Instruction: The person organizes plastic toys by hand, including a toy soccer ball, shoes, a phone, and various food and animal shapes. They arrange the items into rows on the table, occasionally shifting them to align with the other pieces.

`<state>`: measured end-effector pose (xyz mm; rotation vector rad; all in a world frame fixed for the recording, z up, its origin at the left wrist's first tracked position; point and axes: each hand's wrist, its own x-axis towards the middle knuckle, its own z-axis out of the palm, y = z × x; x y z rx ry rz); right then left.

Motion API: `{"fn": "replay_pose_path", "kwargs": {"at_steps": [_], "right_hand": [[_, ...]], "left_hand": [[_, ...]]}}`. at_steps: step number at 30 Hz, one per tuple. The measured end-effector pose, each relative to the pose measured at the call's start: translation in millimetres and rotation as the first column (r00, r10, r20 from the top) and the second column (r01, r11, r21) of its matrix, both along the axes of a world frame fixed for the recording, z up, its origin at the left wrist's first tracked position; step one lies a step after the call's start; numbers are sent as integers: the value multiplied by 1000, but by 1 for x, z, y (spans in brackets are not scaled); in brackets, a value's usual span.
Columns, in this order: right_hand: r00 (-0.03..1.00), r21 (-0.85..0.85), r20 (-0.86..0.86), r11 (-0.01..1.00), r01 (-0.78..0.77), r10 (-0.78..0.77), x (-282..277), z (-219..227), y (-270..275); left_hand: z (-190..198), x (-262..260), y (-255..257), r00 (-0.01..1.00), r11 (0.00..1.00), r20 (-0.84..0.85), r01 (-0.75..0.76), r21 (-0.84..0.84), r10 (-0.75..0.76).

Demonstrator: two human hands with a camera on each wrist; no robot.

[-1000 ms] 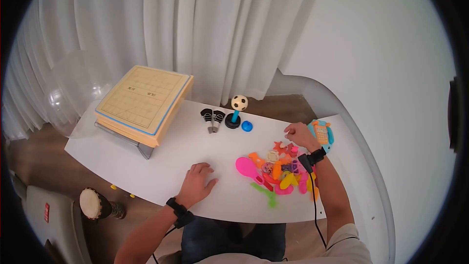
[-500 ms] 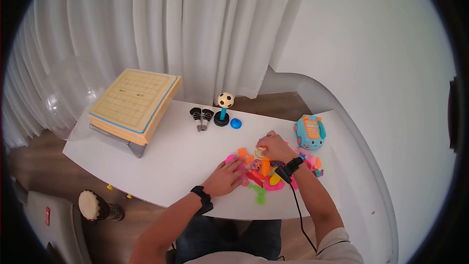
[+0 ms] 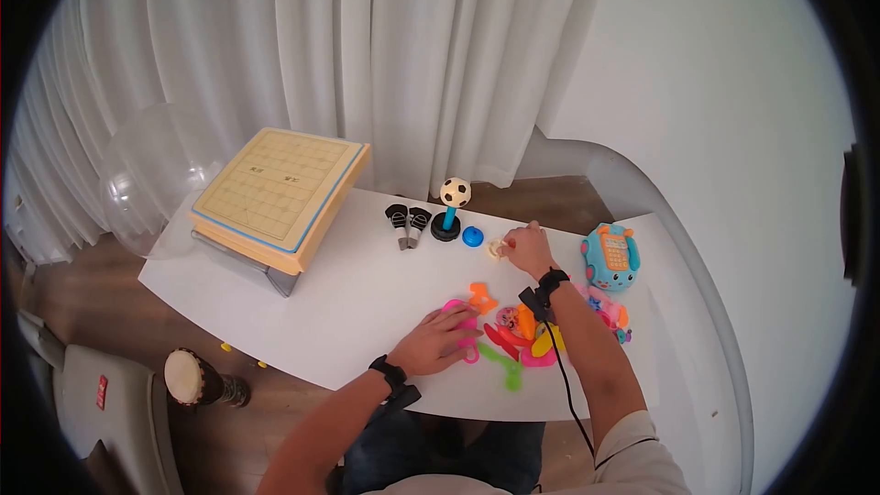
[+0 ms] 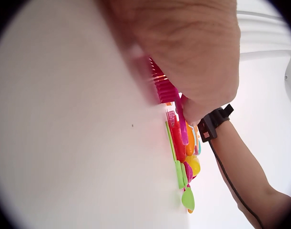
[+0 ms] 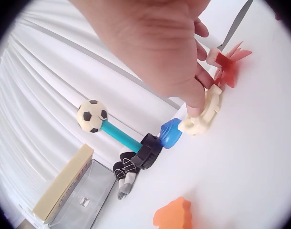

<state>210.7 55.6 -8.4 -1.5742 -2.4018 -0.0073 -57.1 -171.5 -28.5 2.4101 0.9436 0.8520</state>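
My left hand (image 3: 435, 344) lies palm down, fingers extended, over a pink toy hairbrush (image 4: 164, 89), bristles towards the table. My right hand (image 3: 529, 252) is low over the table, right of a blue domed piece (image 3: 472, 236). Its thumb presses a cream, notched plastic toy piece (image 5: 202, 119) against the curled fingers. Beside those fingertips is a red, pointed star-like piece (image 5: 228, 69). An orange piece (image 3: 483, 298) lies between the hands. Nearer my body is a pile of plastic toys, with a yellow piece (image 3: 546, 341) and green utensil (image 3: 504, 367), partly covered by my right forearm.
A toy football on a blue stem (image 3: 456, 192) stands at the back edge, beside small black-and-grey shoes (image 3: 408, 225). A board-game box (image 3: 280, 188) rests on a grey stand at left. A blue toy telephone (image 3: 612, 257) sits at right. A drum (image 3: 188, 378) stands on the floor.
My right hand went from beside the telephone into the pile, then away towards the blue piece with the cream piece. My left hand moved right from bare table onto the pink hairbrush.
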Motion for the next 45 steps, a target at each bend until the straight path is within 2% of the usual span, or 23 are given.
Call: {"fn": "replay_pose_path", "kwargs": {"at_steps": [3, 7, 9, 10, 12, 13, 16, 17, 20, 24, 26, 30, 32, 33, 35, 36, 38, 39, 40, 43, 45], "right_hand": [[998, 11, -58, 1000, 7, -6, 0, -8, 15], [996, -38, -83, 999, -26, 22, 15, 3, 20], [960, 68, -272, 996, -51, 68, 33, 1, 30], [961, 66, -268, 997, -47, 63, 39, 3, 26], [914, -147, -400, 980, -136, 67, 52, 9, 18], [943, -305, -329, 940, -155, 49, 57, 19, 10], [944, -285, -318, 942, -179, 83, 65, 13, -4], [966, -271, -251, 953, -136, 67, 66, 13, -6], [971, -264, -219, 953, -148, 90, 69, 13, -9], [961, -242, -272, 962, -129, 60, 65, 9, -4], [969, -169, -246, 985, -31, -12, 59, 6, 1], [975, -103, -222, 995, -4, -19, 49, 5, 8], [968, 4, -229, 995, 102, -99, 41, 7, 3], [968, 3, -229, 995, 102, -98, 37, 9, 2], [962, 176, -231, 979, -106, 146, 27, 20, -10], [963, 171, -232, 980, -100, 139, 22, 25, -19], [901, 105, -128, 909, -404, 415, 12, 34, -31], [910, 59, -30, 910, -411, 413, 11, 28, -32], [912, 59, -32, 912, -406, 408, 12, 22, -31], [920, 84, -59, 920, -383, 388, 16, 18, -28], [891, 100, -184, 910, -402, 414, 24, 31, -22]], "left_hand": [[-5, 0, 2, 1000, 1000, 11, 8, -27, -8], [-7, 0, 2, 1000, 1000, 19, 8, -19, -7], [-5, 1, 1, 1000, 1000, -16, -11, -23, 11], [-4, 1, 1, 1000, 1000, -12, -7, -25, 7], [-2, 1, 1, 1000, 999, -27, -7, -48, 6], [-4, 1, 1, 1000, 999, -22, -2, -44, 1], [-7, 2, 2, 1000, 1000, 1, -11, -18, 11], [-8, 2, 2, 1000, 1000, 1, -15, -4, 15], [-7, 2, 1, 1000, 1000, -3, -23, 10, 23], [-7, 2, 2, 1000, 1000, -9, -9, -11, 9], [-8, 2, 1, 1000, 1000, 0, -16, -10, 16], [-9, 1, 1, 999, 1000, 27, -23, -11, 23], [-8, 1, 0, 999, 1000, 34, -24, -10, 25], [-8, 1, 0, 999, 1000, 41, -20, -12, 20], [-8, 0, 2, 1000, 1000, 14, -14, -19, 14], [-8, 0, 2, 1000, 1000, -16, -6, -24, 6], [-6, 0, 2, 1000, 1000, -10, -1, -24, 0], [-5, 0, 2, 1000, 1000, -4, -1, -19, 1], [-5, 0, 1, 1000, 1000, -7, 4, -20, -4], [-4, 0, 3, 1000, 1000, -5, 3, -19, -3], [-6, 0, 3, 1000, 1000, 24, 8, -6, -8]]}}
